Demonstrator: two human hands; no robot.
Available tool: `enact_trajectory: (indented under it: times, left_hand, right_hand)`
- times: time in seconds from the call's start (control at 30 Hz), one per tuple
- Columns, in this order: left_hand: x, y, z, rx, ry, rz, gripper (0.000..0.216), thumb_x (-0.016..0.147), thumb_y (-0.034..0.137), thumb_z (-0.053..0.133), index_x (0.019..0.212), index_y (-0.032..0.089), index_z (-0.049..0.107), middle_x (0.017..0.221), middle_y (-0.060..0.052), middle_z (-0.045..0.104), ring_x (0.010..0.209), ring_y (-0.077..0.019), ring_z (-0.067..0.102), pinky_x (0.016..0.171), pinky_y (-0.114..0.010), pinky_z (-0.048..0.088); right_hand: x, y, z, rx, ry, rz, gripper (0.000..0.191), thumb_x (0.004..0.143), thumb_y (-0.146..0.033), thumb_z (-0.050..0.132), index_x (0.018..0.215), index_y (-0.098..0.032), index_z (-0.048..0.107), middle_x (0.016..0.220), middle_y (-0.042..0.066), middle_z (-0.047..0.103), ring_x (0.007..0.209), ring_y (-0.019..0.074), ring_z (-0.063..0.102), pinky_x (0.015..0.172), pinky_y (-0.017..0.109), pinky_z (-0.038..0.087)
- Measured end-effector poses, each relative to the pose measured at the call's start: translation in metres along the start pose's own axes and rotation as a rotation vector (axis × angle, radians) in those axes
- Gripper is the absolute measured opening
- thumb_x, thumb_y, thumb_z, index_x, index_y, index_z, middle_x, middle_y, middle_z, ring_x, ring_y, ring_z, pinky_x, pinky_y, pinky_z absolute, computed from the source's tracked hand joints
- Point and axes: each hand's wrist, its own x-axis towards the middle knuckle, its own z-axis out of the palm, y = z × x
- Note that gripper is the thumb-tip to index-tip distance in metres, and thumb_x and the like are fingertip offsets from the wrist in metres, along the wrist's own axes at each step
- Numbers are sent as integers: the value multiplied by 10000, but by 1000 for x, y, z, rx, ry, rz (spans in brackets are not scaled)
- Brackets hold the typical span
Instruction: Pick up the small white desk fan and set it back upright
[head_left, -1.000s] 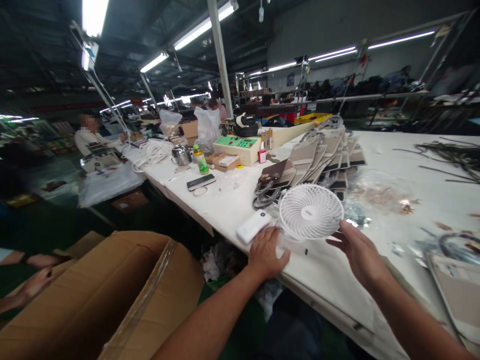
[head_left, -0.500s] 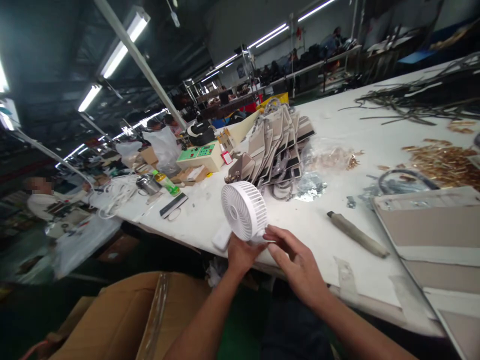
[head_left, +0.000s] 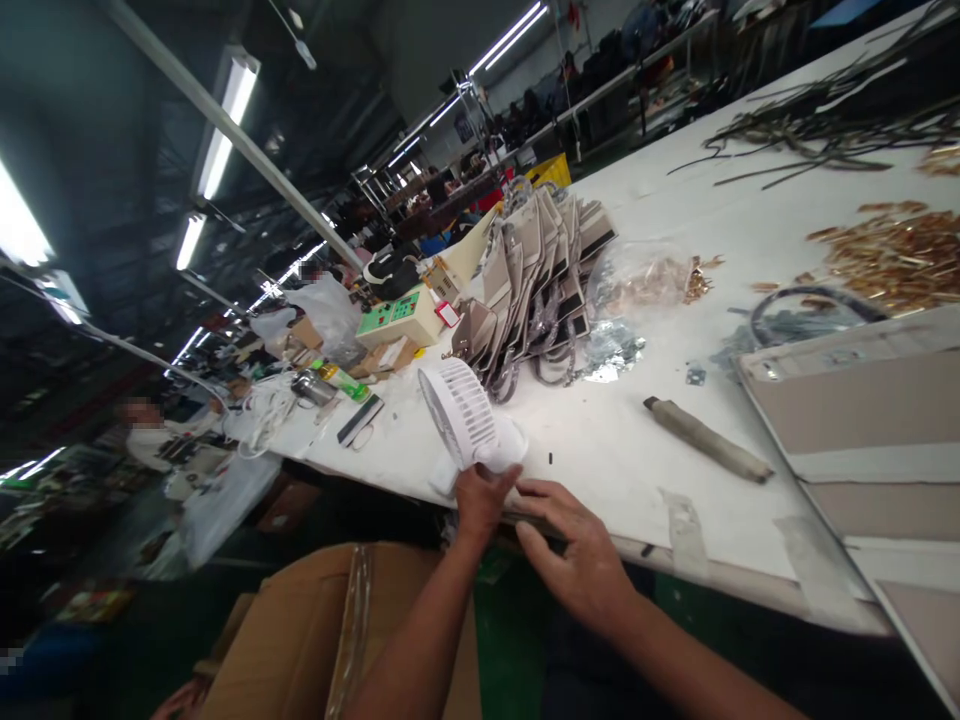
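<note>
— What's over at the left?

— A cardboard box (head_left: 330, 640) below the near edge of the table (head_left: 622, 460), flaps up. I can't see what is in it.

— And the hands?

— The left hand (head_left: 478, 500) grips the base of a small white fan (head_left: 466, 415) at the near edge; the fingers wrap under it, and its grille is tilted up and faces left. The right hand (head_left: 581, 560) lies just beside, fingers loosely spread, fingertips near the base; I can't tell if they touch it.

— How far along is it?

— I'd judge the fan is picked up or steadied but not set anywhere else: it sits at the table edge, above the box, not in it.

— Further right?

— A stack of grey cards (head_left: 540, 280) behind the fan, a grey roll (head_left: 705, 452) lying mid-table, flat boards (head_left: 877, 420) at the right edge. None of these are touched.
</note>
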Motion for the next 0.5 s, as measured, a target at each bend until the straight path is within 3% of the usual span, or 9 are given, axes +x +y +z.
enact_trajectory:
  times: [0.17,0.5]
  left_hand:
    - [-3,1,-5,-9,-48,-12,613,739,682,794,1048,165,680,1077,-168,755,1052,-370,719,1006,-537,567]
    - [-2,4,-11,-67,-105,36,539,813,574,790,1153,171,681,1208,-160,747,1154,-349,694,1060,-514,544]
  right_hand:
    - [-4,15,-18,-70,-33,47,188,1024,-213,604,1108,-235,771,1144,79,739,1043,230,722,912,345,597]
    - [-7,20,-22,-53,-179,97,145,1035,-193,571,1001,-228,707,984,48,685,923,235,646,833,386,514]
